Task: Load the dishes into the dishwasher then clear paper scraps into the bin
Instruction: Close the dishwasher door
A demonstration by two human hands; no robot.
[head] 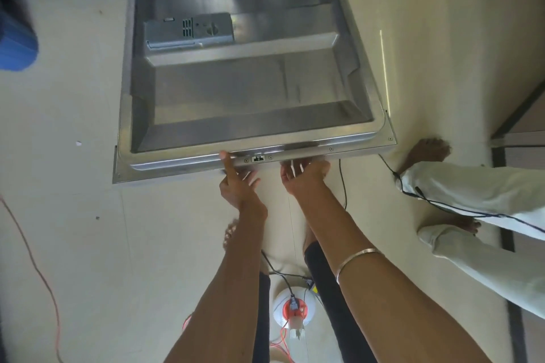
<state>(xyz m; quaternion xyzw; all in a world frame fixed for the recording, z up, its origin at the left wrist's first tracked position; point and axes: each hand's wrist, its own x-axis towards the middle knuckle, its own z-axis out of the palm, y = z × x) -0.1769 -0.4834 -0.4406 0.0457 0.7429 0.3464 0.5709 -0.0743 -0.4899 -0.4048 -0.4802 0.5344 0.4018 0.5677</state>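
Note:
The dishwasher door (241,91) hangs open and lies nearly flat, its steel inner side up, with a grey detergent dispenser (188,31) set in it. Both hands are at the door's near edge by the latch (258,158). My left hand (236,186) has its thumb up on the rim and its fingers curled below the edge. My right hand (303,177) is palm up, its fingers reaching under the edge, where their tips are hidden. No dishes or racks are in sight. A small white paper scrap (78,143) lies on the floor to the left.
Another person's bare feet (427,153) and pale trouser legs stand close at the right. A black cable (343,183) runs under the door, and a white and orange cable reel (295,306) sits between my legs. A blue object (17,44) stands at far left.

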